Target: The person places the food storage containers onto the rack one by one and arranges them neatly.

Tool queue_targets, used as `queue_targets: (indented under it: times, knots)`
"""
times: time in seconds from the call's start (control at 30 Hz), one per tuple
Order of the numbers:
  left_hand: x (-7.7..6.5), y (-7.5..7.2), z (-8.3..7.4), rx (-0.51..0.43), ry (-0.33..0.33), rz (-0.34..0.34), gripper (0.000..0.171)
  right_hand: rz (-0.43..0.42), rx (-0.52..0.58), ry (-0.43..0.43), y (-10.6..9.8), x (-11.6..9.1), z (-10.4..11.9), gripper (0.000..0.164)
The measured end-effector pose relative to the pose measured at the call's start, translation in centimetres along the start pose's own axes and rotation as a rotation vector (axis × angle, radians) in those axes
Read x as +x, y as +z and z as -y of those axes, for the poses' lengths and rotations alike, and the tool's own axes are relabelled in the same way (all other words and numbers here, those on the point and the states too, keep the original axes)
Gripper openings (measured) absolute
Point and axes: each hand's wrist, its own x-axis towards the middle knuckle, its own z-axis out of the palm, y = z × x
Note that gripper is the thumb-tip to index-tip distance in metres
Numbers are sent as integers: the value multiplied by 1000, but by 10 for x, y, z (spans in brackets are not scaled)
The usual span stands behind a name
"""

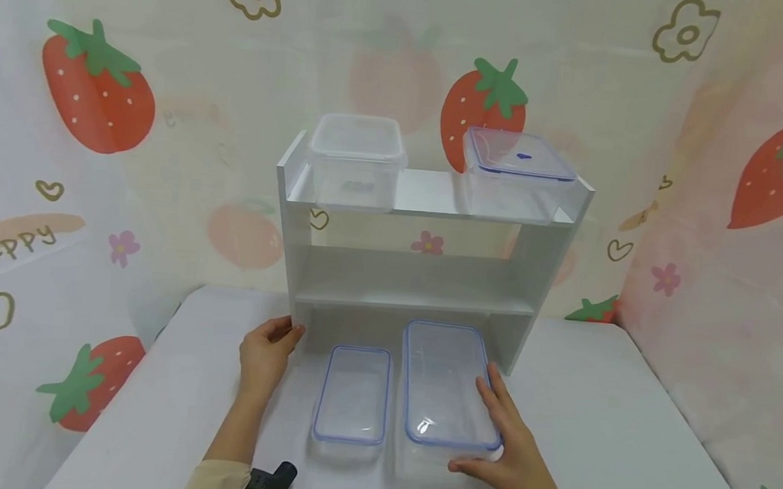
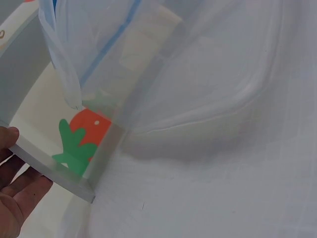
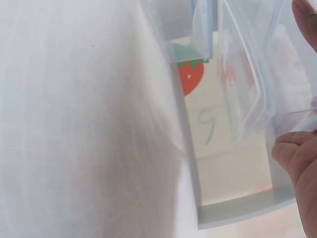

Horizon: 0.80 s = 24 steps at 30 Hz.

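Observation:
My left hand (image 1: pixel 266 356) pinches the front edge of the left side panel of a white shelf unit (image 1: pixel 416 280). In the left wrist view, thumb and fingers lie on opposite faces of that panel (image 2: pixel 54 171). A large clear food container (image 1: pixel 447 379) with a blue-rimmed lid stands on the table at the shelf's lower opening. My right hand (image 1: pixel 510 450) holds it at the near right corner, fingers along the right side and thumb at the front. A smaller clear food container (image 1: pixel 353 395), also lidded and blue-rimmed, stands left of it, apart from both hands.
On the top shelf sit two more clear containers, a frosted-lidded one (image 1: pixel 356 164) at left and a blue-lidded one (image 1: pixel 520 170) at right. A middle shelf board (image 1: pixel 415 306) spans the unit. The white-covered table (image 1: pixel 609 422) extends to both sides, with a strawberry-print curtain (image 1: pixel 188 150) behind.

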Motion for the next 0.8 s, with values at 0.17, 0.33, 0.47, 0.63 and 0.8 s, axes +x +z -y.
queue_targets:
  times: [0.17, 0.33, 0.47, 0.63, 0.8]
  knots:
    - [-1, 2, -1, -7, 1, -2, 40, 26, 3, -17, -2, 1, 7, 118]
    - [-2, 3, -2, 0, 6, -10, 39, 53, -3, -28, -5, 1, 18, 119]
    - [-2, 3, -3, 1, 5, -17, 37, 47, 17, -83, -5, 3, 27, 118]
    - [-3, 2, -3, -9, 1, -17, 36, 21, 58, -174, -2, 6, 35, 119]
    - [-3, 1, -5, -6, 3, -18, 38, 26, 62, -179, -1, 8, 43, 117]
